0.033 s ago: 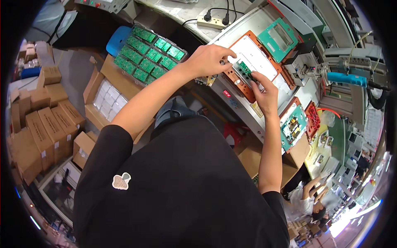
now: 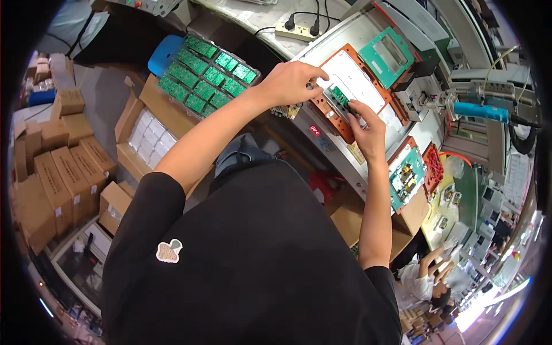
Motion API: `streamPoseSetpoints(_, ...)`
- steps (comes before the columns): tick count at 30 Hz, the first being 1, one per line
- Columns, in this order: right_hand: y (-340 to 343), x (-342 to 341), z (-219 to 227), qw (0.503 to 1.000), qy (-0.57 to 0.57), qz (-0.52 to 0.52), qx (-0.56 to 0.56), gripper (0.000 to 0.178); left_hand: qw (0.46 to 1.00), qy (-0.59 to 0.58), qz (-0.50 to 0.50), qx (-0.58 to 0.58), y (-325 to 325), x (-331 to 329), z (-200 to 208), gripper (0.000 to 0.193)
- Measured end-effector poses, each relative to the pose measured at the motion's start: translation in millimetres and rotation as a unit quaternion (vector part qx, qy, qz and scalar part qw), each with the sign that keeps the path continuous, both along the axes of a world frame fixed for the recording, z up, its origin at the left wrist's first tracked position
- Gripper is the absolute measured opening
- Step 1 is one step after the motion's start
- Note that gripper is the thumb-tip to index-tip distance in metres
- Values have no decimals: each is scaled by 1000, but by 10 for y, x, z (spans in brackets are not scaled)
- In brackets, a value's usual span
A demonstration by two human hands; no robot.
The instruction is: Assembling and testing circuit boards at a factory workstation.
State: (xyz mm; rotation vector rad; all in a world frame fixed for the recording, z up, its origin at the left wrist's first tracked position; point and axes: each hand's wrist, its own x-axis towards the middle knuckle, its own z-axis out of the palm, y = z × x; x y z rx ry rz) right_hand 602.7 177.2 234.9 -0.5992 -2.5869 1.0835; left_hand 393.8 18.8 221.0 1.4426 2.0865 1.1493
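Note:
On the bench lies an orange-brown frame (image 2: 345, 131) around a white plate (image 2: 357, 73). A small green circuit board (image 2: 338, 94) with dark parts sits along the frame's near edge. My right hand (image 2: 368, 129) pinches the right end of this board between thumb and fingers. My left hand (image 2: 290, 82) is at the frame's near left corner, fingers curled and forefinger reaching over the rim. A round metal part shows between its forefinger and thumb; what it grips is mostly hidden.
A tray of green circuit boards (image 2: 202, 73) lies at my left, above an open carton (image 2: 129, 118) of white packets. A teal panel (image 2: 386, 56) lies beyond the frame, and another teal fixture (image 2: 407, 173) to the right. A power strip (image 2: 294, 31) stands behind. Another person (image 2: 422, 279) works far right.

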Motion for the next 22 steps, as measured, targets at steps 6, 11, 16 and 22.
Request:
streamPoseSetpoints(6, 179, -114, -99, 995, 19, 35, 94, 26, 999, -1, 31, 45, 126, -87, -50, 30)
streamPoseSetpoints(11, 301, -259, 47, 972, 26, 30, 231, 27, 998, 7, 55, 40, -29, 30, -145, 27)
streamPoseSetpoints(16, 1263, -1108, -8, 956, 113, -86, 258, 28, 997, 24, 34, 58, -327, 561, -505, 34)
streamPoseSetpoints(22, 2431, -1474, -395, 953, -184, -151, 188, 48, 994, 66, 55, 66, -420, 752, -527, 48)
